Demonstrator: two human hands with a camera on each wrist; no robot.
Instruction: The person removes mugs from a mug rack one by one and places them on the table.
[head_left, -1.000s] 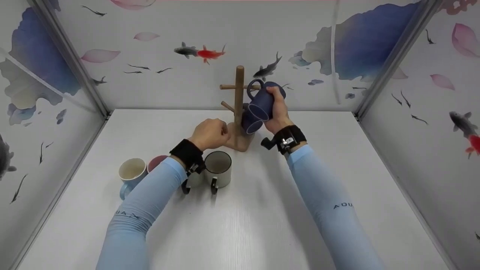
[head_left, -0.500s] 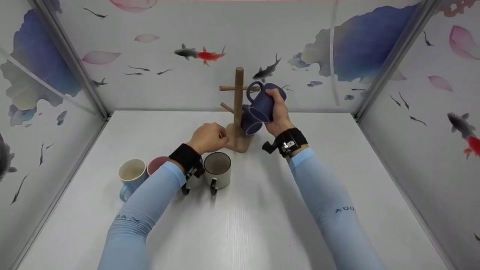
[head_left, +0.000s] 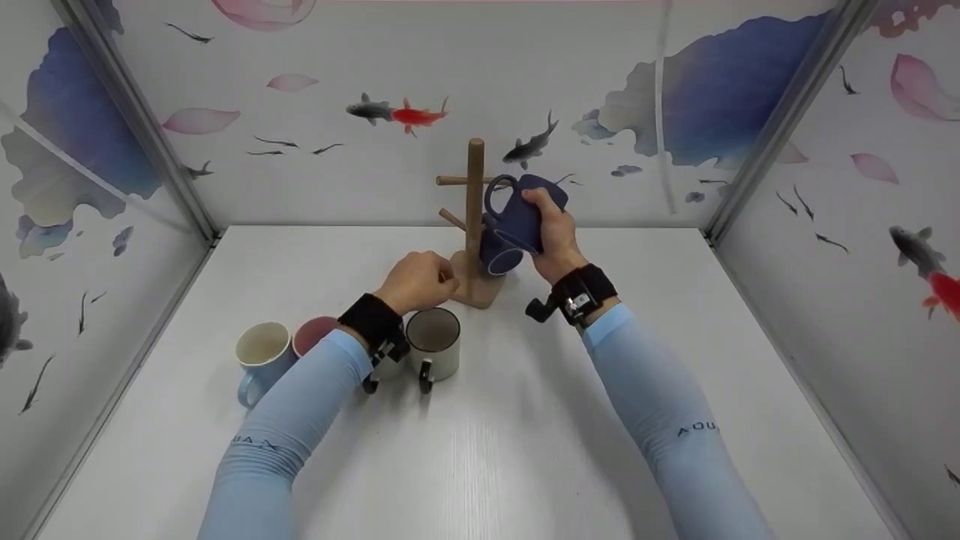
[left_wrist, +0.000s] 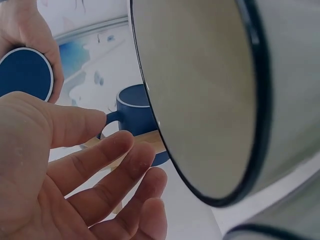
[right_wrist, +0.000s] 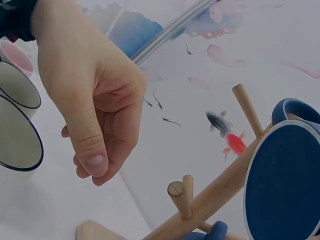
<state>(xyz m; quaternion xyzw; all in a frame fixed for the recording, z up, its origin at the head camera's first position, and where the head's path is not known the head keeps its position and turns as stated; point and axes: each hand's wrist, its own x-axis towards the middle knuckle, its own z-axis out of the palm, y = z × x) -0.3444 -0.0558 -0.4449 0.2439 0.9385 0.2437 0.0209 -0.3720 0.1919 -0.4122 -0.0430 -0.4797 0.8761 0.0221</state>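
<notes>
In the head view my right hand (head_left: 556,236) grips a dark blue mug (head_left: 525,214) tilted beside the upper right peg of a wooden mug tree (head_left: 475,202). The mug's handle overlaps that peg. Lower on the tree hangs a second blue mug (head_left: 501,255), partly behind the first. My left hand (head_left: 417,281) holds nothing and hovers left of the tree's base, fingers loosely bent. The left wrist view shows its thumb and fingers (left_wrist: 110,155) apart, with the hanging mug (left_wrist: 132,117) beyond. In the right wrist view, the held mug (right_wrist: 285,180) fills the right edge.
A white mug with a black rim (head_left: 439,349) stands in front of my left hand. Another such mug, a pink mug (head_left: 313,331) and a light blue mug (head_left: 264,352) line up leftward, partly behind my left arm. Printed walls (head_left: 315,187) enclose the white table (head_left: 480,465).
My right hand has moved the blue mug slightly left and down toward the post, turning it so less of its white-ringed end shows. The left hand has barely moved.
</notes>
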